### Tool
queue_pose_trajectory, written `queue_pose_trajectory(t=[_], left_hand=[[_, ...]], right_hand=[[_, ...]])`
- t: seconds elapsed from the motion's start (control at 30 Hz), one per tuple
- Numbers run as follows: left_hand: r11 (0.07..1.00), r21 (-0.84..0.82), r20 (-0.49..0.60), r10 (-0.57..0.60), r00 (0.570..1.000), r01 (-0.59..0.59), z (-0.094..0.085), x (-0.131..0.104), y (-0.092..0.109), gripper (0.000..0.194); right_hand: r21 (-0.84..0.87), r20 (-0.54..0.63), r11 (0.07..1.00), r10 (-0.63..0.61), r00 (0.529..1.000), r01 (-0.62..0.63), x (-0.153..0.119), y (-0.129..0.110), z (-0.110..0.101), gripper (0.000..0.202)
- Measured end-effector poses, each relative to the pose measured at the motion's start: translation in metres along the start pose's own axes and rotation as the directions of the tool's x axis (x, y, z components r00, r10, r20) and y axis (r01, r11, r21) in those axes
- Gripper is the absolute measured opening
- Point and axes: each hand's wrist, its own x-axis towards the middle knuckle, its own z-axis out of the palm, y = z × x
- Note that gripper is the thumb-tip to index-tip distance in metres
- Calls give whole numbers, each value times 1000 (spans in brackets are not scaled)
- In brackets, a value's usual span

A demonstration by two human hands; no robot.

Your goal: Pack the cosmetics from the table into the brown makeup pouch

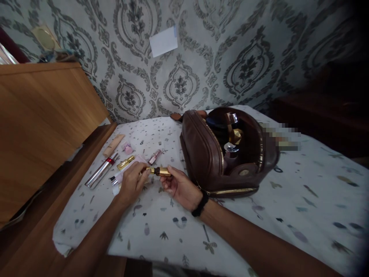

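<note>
A gold lipstick tube (pixel 157 171) with a dark band at its middle lies level between my hands. My left hand (pixel 133 181) pinches its left end, and the fingers of my right hand (pixel 181 186) close round the gold right end. Beside my left hand is a second gold tube (pixel 126 162), with a silver tube with a red band (pixel 101 171) farther left. A small pinkish tube (pixel 155 157) lies just beyond the lipstick. Pale tubes partly show under my left hand. To the right stands an unzipped brown leather bag (pixel 201 146) with bottles inside, one gold-capped (pixel 235 136).
A peach tube (pixel 113 144) and a small pink item (pixel 127 147) lie near the wooden cabinet (pixel 43 134) on the left. A patterned white cloth (pixel 178 238) covers the surface. Behind it rises a wallpapered wall with a white card (pixel 163 41). A blurred patch hides something right of the bag.
</note>
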Motion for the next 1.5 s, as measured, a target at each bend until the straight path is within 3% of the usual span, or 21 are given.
queue_pose_trajectory(t=[0.13,0.2,0.4,0.6,1.0,1.17,1.3,1.4,1.5], left_hand=[[993,-92,11,81,997,-79,1,-1,2,30],[994,-104,14,49,999,-47,1,-1,2,35],[999,-24,30,-37,999,37,1,-1,2,20],[992,-44,-22,114,993,-115,-3,1,9,15],[972,68,-41,228,973,-225,-3,4,5,16],[962,84,-10,263,965,-262,-9,20,12,17],[965,77,-31,255,966,-252,-25,41,22,18],[985,55,-76,168,983,-164,-40,62,40,18],[1000,-24,-212,0,977,-6,-47,88,71,18]], right_hand=[[15,-25,1000,10,1000,-10,0,-1,1,22],[3,-14,1000,10,1000,-10,0,-1,1,22],[-17,20,1000,-11,1000,11,0,1,-1,27],[-32,31,999,-29,999,30,0,3,-3,33],[10,21,1000,-2,1000,2,8,7,-7,37],[62,-1,998,32,999,-32,11,6,-8,44],[87,-11,993,80,997,-78,13,6,-8,54],[54,-5,998,40,999,-40,15,8,-9,59],[40,16,998,37,999,-37,17,11,-11,62]])
